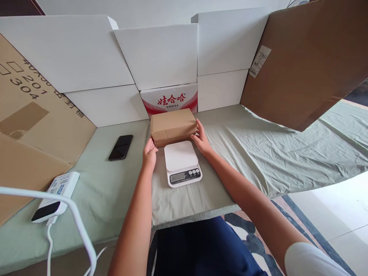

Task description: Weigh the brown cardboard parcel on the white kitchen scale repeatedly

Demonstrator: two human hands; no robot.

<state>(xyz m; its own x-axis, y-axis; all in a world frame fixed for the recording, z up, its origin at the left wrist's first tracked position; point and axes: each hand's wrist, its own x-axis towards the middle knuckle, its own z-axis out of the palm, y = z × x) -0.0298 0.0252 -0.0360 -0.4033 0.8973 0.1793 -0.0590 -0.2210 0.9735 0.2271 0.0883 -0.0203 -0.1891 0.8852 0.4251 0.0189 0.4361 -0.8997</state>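
Head view | cardboard box (173, 126) long axis left-right, behind scale (182, 162) | left hand (150, 152), right hand (201, 140) grip its ends

Both hands grip a small brown cardboard box (173, 126), the left hand (150, 152) at its near left corner and the right hand (201, 140) flat against its right end. Between the wrists, just nearer than the box, sits a white digital kitchen scale (182, 162) on the surface (120, 191), draped in pale green cloth. A black smartphone (121, 147) lies left of the left hand
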